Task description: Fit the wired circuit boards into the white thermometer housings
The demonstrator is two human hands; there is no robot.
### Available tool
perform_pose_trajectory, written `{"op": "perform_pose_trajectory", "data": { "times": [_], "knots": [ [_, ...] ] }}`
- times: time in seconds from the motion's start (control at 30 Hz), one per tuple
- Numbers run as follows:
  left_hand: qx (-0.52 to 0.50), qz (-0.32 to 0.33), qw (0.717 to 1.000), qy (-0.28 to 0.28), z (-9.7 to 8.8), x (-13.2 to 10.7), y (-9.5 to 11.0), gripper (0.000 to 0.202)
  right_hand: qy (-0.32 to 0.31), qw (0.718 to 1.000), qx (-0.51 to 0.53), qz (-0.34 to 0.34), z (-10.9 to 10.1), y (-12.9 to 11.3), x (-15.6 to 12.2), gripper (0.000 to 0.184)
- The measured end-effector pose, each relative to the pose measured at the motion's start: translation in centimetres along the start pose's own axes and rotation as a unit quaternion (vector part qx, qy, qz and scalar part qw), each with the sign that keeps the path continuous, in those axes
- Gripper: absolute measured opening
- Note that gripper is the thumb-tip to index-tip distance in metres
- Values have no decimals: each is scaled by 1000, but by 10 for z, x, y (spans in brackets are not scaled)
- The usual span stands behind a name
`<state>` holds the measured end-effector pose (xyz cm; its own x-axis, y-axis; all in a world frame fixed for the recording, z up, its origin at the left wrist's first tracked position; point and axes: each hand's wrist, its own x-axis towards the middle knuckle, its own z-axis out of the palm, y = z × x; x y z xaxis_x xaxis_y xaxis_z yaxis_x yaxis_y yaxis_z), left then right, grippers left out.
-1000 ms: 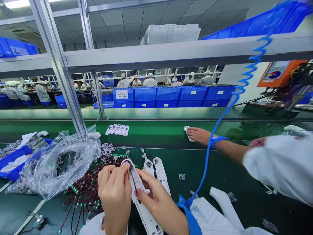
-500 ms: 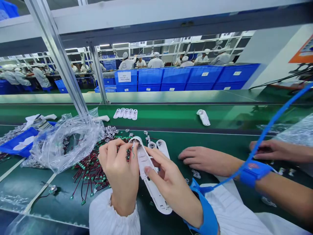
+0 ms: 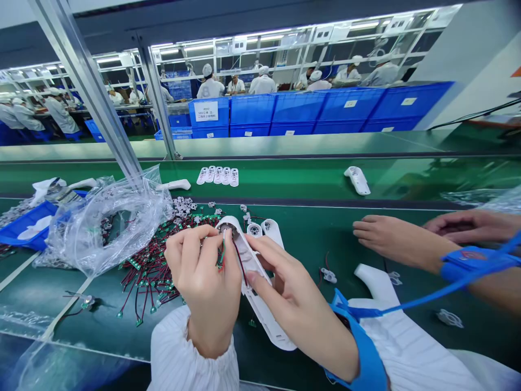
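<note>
A long white plastic housing (image 3: 273, 329) is held slanting over the green bench, its round end away from me. My right hand (image 3: 295, 293) is closed around its side, thumb on top and fingers underneath. The fingers of my left hand (image 3: 203, 271) are pinched at the round end, on a small wired part mostly hidden by the fingertips. Green and red wires (image 3: 221, 259) hang below those fingers. A dark red wire (image 3: 240, 255) runs down inside the housing. Just behind are a white round-ended piece (image 3: 273, 232) and a round part (image 3: 254, 230).
Left of my hands lie a heap of small wired green boards (image 3: 150, 277), a clear plastic bag (image 3: 122, 239) and a blue tray (image 3: 30, 231). A co-worker's hand (image 3: 391, 239) rests at right, near a white housing (image 3: 376, 282). Several white plates (image 3: 217, 176) lie on the belt.
The co-worker's hand has moved right, uncovering a small wired clear part and a white housing on the bench. The dark red wire now shows inside my housing. My grip looks the same.
</note>
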<state>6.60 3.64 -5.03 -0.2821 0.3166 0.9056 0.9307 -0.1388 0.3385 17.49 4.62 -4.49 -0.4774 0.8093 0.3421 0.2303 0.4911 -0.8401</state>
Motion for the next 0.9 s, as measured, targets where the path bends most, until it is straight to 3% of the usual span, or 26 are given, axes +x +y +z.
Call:
{"op": "perform_pose_trajectory", "data": {
  "times": [0.23,0.43,0.57,0.7,0.77,0.9],
  "knots": [
    [-5,-20,999,-27,5,-2,-1,18,-12,1000,18,11,1,5,1,39],
    [18,-34,994,-103,18,-4,-10,14,-22,999,-3,37,-1,17,2,40],
    [-109,-107,980,-125,20,-4,-10,6,-21,999,-4,30,-5,16,3,37],
    [-186,-162,955,-167,13,-6,-10,10,-45,990,96,98,-6,10,8,34],
    [-187,-149,957,-164,12,-10,-10,11,-37,989,104,103,-6,10,13,35],
    [-177,-103,968,-145,8,-18,-6,15,-34,998,-7,48,-8,13,26,29]
  ]
}}
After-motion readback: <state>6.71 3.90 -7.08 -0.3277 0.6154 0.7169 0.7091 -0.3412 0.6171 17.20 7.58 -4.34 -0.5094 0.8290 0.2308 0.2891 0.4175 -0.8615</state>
